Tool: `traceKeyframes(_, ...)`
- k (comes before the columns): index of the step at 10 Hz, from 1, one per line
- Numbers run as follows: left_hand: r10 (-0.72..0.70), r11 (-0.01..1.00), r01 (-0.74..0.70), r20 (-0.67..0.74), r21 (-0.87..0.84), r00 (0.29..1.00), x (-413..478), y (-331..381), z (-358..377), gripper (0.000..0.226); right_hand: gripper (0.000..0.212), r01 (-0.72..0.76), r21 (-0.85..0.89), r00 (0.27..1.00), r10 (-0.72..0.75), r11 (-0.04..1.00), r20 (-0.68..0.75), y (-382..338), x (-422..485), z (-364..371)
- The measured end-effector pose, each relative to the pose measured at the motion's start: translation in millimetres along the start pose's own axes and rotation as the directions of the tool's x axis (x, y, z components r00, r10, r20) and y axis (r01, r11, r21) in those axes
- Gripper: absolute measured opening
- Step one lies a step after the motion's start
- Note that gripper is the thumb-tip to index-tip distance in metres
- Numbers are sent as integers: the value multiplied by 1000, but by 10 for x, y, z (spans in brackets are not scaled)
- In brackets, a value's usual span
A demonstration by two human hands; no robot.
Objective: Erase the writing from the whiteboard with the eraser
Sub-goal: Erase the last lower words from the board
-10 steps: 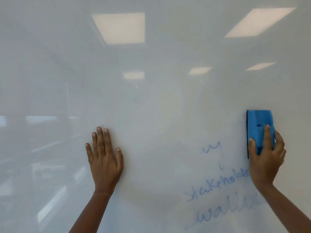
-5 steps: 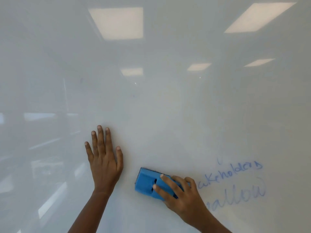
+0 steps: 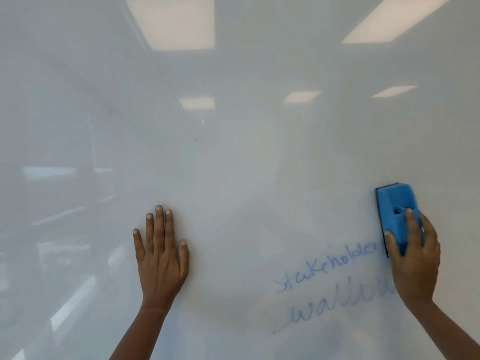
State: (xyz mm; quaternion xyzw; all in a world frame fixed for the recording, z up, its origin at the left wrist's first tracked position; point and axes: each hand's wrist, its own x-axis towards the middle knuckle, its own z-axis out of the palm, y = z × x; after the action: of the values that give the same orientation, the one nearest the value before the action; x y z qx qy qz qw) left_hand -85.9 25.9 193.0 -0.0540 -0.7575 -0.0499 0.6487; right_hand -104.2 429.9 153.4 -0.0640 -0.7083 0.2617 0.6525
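A glossy whiteboard (image 3: 233, 165) fills the whole view. Blue handwriting (image 3: 330, 289) in two lines sits at the lower right, its right end hidden behind my right hand. My right hand (image 3: 415, 258) grips a blue foam eraser (image 3: 394, 211) with a dark pad, held upright and pressed against the board just above the right end of the upper line. My left hand (image 3: 161, 255) lies flat on the board to the left of the writing, fingers pointing up, holding nothing.
Ceiling light panels (image 3: 171, 22) and dim room shapes reflect in the board's surface. A faint smudge (image 3: 322, 336) shows below the writing. No board edge or tray is in view.
My right hand swept the eraser from the lower middle, beside my left hand, back up to the right. The small scrawl above the two lines is gone. My left hand stayed put.
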Motion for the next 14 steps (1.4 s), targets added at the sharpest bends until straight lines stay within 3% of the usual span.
traceKeyframes(1,-3,1000,3,-6,-1,1000,-4,-9,8,57,51,-345,112,933,353,932,-69,-169,-167,92)
traceKeyframes(2,-8,1000,8,-10,0,1000,7,-8,18,57,48,-508,205,842,532,836,-83,-478,-298,179)
traceKeyframes(3,-4,1000,4,-17,3,1000,-6,-7,22,57,47,-430,220,888,454,875,-70,-770,-521,240)
traceKeyframes(4,0,1000,0,-22,7,1000,-19,-11,29,56,47,-265,220,960,278,939,-32,-1125,-801,276)
traceKeyframes(5,1,1000,-1,-24,4,1000,-19,-19,35,57,44,-9,225,1000,4,974,25,-1463,-1112,303)
traceKeyframes(6,-2,1000,2,-26,0,1000,-23,-24,27,57,34,425,208,895,-443,881,46,-1539,-1358,372)
traceKeyframes(7,14,1000,-14,-18,-7,1000,-94,-15,15,57,38,795,184,577,-814,579,70,-1272,-1309,376)
traceKeyframes(8,61,998,-61,3,-1,998,-242,-19,24,59,35,908,159,369,-920,387,134,-855,-1042,288)
traceKeyframes(9,70,997,-70,22,-10,997,-309,-33,38,55,33,872,120,457,-877,474,149,-437,-724,197)
traceKeyframes(10,69,998,-69,26,-12,997,-309,-34,46,55,35,691,62,709,-692,720,138,-23,-461,65)
traceKeyframes(11,68,998,-68,30,-10,997,-312,-42,50,55,51,358,6,924,-355,934,143,283,-373,-76)
traceKeyframes(12,65,998,-64,35,-16,997,-317,-49,50,55,53,-40,46,996,36,998,88,403,-504,-86)
traceKeyframes(13,67,998,-66,46,-18,997,-313,-54,41,55,54,-420,146,906,423,896,12,353,-738,3)
traceKeyframes(14,70,997,-69,51,-17,996,-318,-49,43,55,51,-552,167,823,566,817,-44,178,-996,113)
